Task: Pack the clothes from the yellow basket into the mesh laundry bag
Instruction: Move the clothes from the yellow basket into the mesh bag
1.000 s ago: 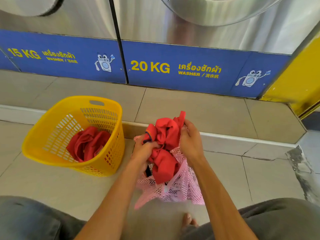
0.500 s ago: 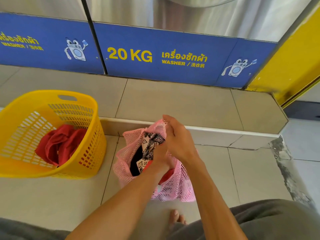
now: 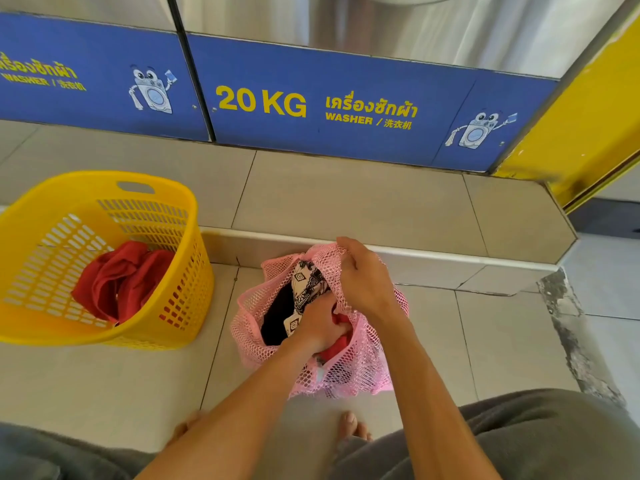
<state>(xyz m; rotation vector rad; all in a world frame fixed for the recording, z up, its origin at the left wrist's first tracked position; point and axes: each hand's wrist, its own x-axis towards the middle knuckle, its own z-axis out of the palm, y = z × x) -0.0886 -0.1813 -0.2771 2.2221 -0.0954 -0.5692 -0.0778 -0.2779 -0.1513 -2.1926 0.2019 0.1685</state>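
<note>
- Your right hand (image 3: pixel 363 282) pinches the far rim of the pink mesh laundry bag (image 3: pixel 349 368) and holds the mouth up and open.
- Your left hand (image 3: pixel 320 327) is plunged into that mouth, its fingers curled round a red garment (image 3: pixel 341 337) and pressing it down inside the bag.
- Beside your left hand in the bag lie a black-and-white patterned cloth (image 3: pixel 306 282) and a dark piece (image 3: pixel 277 317).
- The bag is soft open netting, slumped and rumpled; it stands on the floor with its mouth facing up toward you.
- Left of the bag, near but apart from it, stands the yellow basket (image 3: pixel 187 271): hard plastic, rounded, with slotted walls and a handle cut-out in its far rim, open side up.
- A crumpled heap of red clothes (image 3: pixel 121 278) lies in the basket's bottom.
- Bag and basket rest on a floor (image 3: pixel 502 341) of pale matte tiles; beyond the bag a tiled step (image 3: pixel 363 202) rises.
- Past the step run blue panels (image 3: pixel 346 98) lettered "20 KG WASHER" below brushed steel washer fronts (image 3: pixel 415 26).
- Right of the bag the floor's edge is chipped and rough (image 3: pixel 571 337).
</note>
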